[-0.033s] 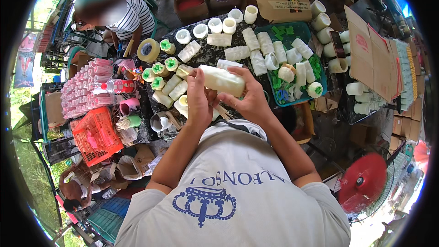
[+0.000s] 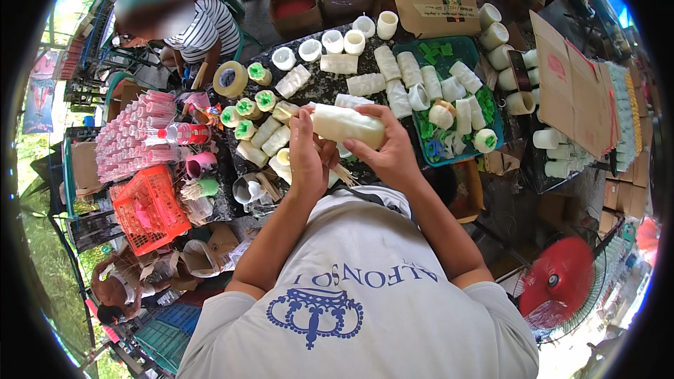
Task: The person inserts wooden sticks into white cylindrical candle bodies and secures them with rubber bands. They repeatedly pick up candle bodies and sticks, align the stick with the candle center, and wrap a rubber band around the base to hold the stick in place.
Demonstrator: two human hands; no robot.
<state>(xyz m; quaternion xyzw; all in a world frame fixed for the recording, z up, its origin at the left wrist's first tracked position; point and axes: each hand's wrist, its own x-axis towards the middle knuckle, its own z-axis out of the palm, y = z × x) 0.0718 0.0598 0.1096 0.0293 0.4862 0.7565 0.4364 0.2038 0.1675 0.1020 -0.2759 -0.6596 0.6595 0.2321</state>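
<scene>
A thick cream-white pillar candle [image 2: 347,125] with an uneven, wavy side lies across both my hands, above the near side of the dark table. My left hand [image 2: 307,158] grips its left end, fingers curled beneath. Around the right end wraps my right hand [image 2: 390,151], its thumb along the near side. Behind the candle lie more white wavy pillars [image 2: 366,83]. Left of my left hand are several candles with green star-shaped tops [image 2: 265,100]. The underside of the held candle is hidden by my fingers.
A teal tray [image 2: 442,160] with white pieces and green scraps stands to the right. Leftward are a tape roll [image 2: 230,78], pink-white wrapped sticks [image 2: 133,133] and an orange basket [image 2: 151,214]. A red fan [image 2: 558,282] stands at lower right; a person in stripes [image 2: 210,31] sits at far left.
The held candle has shifted slightly right and turned a little in my hands. My right thumb has moved rightward along it. Both hands keep their grip.
</scene>
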